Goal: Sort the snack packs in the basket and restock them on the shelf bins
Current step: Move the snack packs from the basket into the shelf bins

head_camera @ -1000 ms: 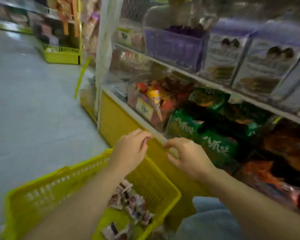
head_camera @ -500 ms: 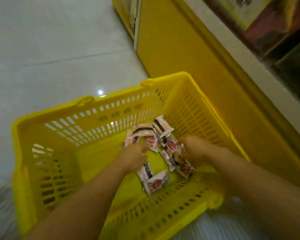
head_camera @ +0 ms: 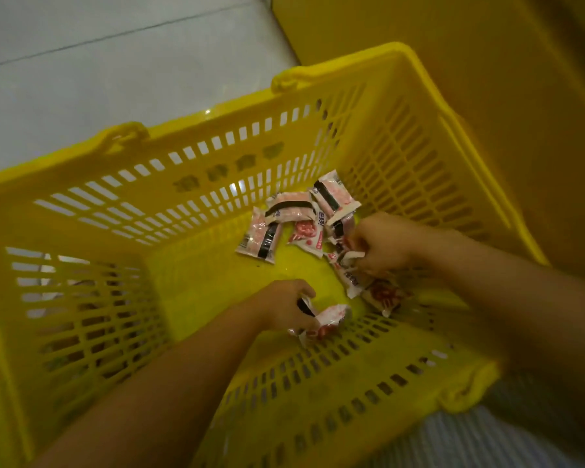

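Note:
A yellow slotted plastic basket (head_camera: 196, 184) fills the head view. Several small white-and-pink snack packs (head_camera: 286, 211) with black bands lie on its floor toward the far right corner. My left hand (head_camera: 284, 307) is low in the basket, its fingers curled round one or two snack packs (head_camera: 328, 320) near the front wall. My right hand (head_camera: 382, 246) reaches in from the right and grips packs (head_camera: 347, 265) at the edge of the pile. More packs (head_camera: 384, 295) lie partly under my right wrist.
The yellow base panel of the shelf unit (head_camera: 487, 62) rises right behind the basket's far right side. Grey floor (head_camera: 98, 62) lies to the far left. The shelf bins are out of view. Striped cloth (head_camera: 487, 440) shows at the bottom right.
One second ago both hands were up at the shelf edge. The view has since dropped into the basket, and both hands have gone down and closed on snack packs.

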The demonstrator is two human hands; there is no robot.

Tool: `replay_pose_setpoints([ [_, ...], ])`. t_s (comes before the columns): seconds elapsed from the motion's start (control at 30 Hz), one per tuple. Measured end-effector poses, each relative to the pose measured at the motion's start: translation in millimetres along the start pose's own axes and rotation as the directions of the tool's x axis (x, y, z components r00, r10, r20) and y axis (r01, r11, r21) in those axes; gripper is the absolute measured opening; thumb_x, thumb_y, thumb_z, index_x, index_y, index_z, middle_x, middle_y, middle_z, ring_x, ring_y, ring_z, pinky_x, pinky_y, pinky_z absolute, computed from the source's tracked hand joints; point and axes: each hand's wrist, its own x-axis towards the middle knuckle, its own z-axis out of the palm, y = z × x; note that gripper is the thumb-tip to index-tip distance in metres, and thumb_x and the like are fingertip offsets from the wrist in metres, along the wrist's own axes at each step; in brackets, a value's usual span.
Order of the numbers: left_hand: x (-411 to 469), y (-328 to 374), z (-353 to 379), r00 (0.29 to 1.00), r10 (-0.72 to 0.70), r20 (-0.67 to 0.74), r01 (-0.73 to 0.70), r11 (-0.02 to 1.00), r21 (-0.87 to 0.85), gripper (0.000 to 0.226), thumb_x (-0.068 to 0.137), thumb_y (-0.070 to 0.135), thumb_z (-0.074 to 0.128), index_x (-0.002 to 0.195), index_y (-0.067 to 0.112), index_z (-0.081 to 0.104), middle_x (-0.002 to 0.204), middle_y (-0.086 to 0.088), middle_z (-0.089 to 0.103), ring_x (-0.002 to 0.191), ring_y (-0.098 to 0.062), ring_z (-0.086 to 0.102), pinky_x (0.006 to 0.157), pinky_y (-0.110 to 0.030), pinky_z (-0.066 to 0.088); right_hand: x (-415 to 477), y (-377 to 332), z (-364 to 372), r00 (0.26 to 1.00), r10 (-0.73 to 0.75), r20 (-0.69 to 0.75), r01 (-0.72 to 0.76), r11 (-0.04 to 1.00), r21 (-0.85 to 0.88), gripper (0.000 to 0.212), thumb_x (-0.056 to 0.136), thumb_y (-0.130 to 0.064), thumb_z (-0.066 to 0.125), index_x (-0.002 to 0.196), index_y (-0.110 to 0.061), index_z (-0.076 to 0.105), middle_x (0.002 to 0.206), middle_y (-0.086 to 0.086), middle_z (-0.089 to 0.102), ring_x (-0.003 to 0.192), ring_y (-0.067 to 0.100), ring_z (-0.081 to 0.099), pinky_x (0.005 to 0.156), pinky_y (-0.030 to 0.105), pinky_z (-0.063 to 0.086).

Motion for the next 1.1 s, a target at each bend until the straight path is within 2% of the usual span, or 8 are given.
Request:
replay_pose_setpoints([
  [0.1, -2.5, 0.9, -3.5, 0.994, 0.086, -0.064, -0.088, 0.996, -0.023, 0.024, 0.084, 0.018, 0.073, 0.106, 0.015, 0.066, 0.1, -0.002, 0.066, 0.077, -0.01, 0.061, 0.059, -0.014, 0.046, 5.2, -2.9, -8.4, 0.996, 0.023, -0.09, 0.0, 0.969, 0.248, 0.013, 0.085, -0.017, 0.066, 0.09, -0.017, 0.054, 0.081, 0.0, 0.055, 0.07, 0.016, 0.052, 0.053, 0.025, 0.039],
  [0.2, -8.0, -3.4, -21.1, 0.95, 0.114, -0.291, -0.153, 0.982, -0.114, 0.012, 0.085, 0.012, 0.069, 0.089, 0.023, 0.067, 0.086, 0.013, 0.064, 0.072, -0.001, 0.06, 0.052, -0.007, 0.042, 8.2, -3.0, -8.3, 0.993, 0.085, -0.079, -0.037, 0.877, 0.479, 0.044, 0.086, -0.012, 0.067, 0.125, -0.02, 0.048, 0.106, 0.007, 0.06, 0.083, 0.021, 0.064, 0.069, 0.035, 0.056],
  [0.4, -17.8, -18.6, -51.3, 0.85, 0.097, -0.517, -0.181, 0.977, -0.114, 0.038, 0.088, 0.031, 0.067, 0.125, 0.021, 0.062, 0.115, 0.007, 0.057, 0.096, -0.008, 0.059, 0.071, -0.017, 0.047, 9.3, -2.4, -1.2, 0.999, 0.031, 0.031, -0.043, 0.838, 0.543, 0.069, 0.087, 0.001, 0.062, 0.146, -0.023, 0.033, 0.145, 0.01, 0.039, 0.113, 0.023, 0.057, 0.08, 0.031, 0.054],
  [0.57, -20.0, -23.9, -39.7, 0.939, 0.108, -0.327, -0.159, 0.978, -0.135, 0.043, 0.084, 0.045, 0.067, 0.123, 0.026, 0.063, 0.12, 0.01, 0.058, 0.111, -0.008, 0.056, 0.085, -0.022, 0.044, 9.0, -2.8, 1.7, 0.995, -0.018, 0.099, -0.038, 0.843, 0.537, 0.049, 0.087, 0.008, 0.055, 0.128, -0.019, 0.05, 0.127, 0.002, 0.049, 0.079, 0.007, 0.054, 0.053, 0.01, 0.043],
  [0.67, -20.8, -20.0, -29.0, 0.936, 0.113, -0.334, -0.191, 0.959, -0.211, 0.032, 0.09, 0.045, 0.06, 0.109, 0.022, 0.072, 0.107, 0.014, 0.066, 0.099, 0.0, 0.061, 0.076, -0.016, 0.043, 9.8, -2.2, 7.3, 0.995, 0.003, 0.098, -0.053, 0.856, 0.515, 0.044, 0.088, 0.008, 0.055, 0.123, -0.018, 0.054, 0.114, 0.006, 0.052, 0.079, 0.015, 0.056, 0.065, 0.026, 0.051],
  [0.8, -25.0, -17.4, -17.9, 0.957, 0.129, -0.261, -0.192, 0.952, -0.237, 0.05, 0.092, 0.051, 0.054, 0.078, 0.006, 0.071, 0.087, -0.019, 0.062, 0.08, -0.02, 0.059, 0.072, -0.034, 0.044, 11.1, -0.5, 10.8, 0.996, 0.038, 0.078, -0.075, 0.831, 0.551, 0.042, 0.086, -0.005, 0.068, 0.125, -0.015, 0.055, 0.08, 0.01, 0.051, 0.069, 0.019, 0.052, 0.068, 0.04, 0.048],
  [0.93, -28.1, -29.2, -7.2, 0.958, 0.078, -0.276, -0.135, 0.972, -0.194, 0.018, 0.09, 0.02, 0.065, 0.094, 0.005, 0.073, 0.1, -0.007, 0.058, 0.095, -0.015, 0.058, 0.08, -0.019, 0.048, 11.0, -4.7, 11.2, 0.997, 0.073, 0.015, -0.068, 0.81, 0.583, 0.04, 0.08, -0.022, 0.077, 0.115, -0.015, 0.058, 0.066, -0.001, 0.044, 0.056, 0.01, 0.04, 0.052, 0.023, 0.034],
  [1.1, -27.3, -30.4, -2.4, 0.953, -0.047, -0.3, 0.007, 0.991, -0.134, 0.071, 0.082, 0.007, 0.073, 0.143, 0.022, 0.039, 0.14, -0.007, 0.037, 0.123, -0.024, 0.049, 0.093, -0.029, 0.052, 13.3, -7.4, 10.5, 0.994, 0.107, -0.034, -0.079, 0.879, 0.47, 0.042, 0.078, -0.022, 0.078, 0.113, -0.012, 0.055, 0.094, 0.006, 0.055, 0.077, 0.016, 0.052, 0.065, 0.032, 0.046],
])
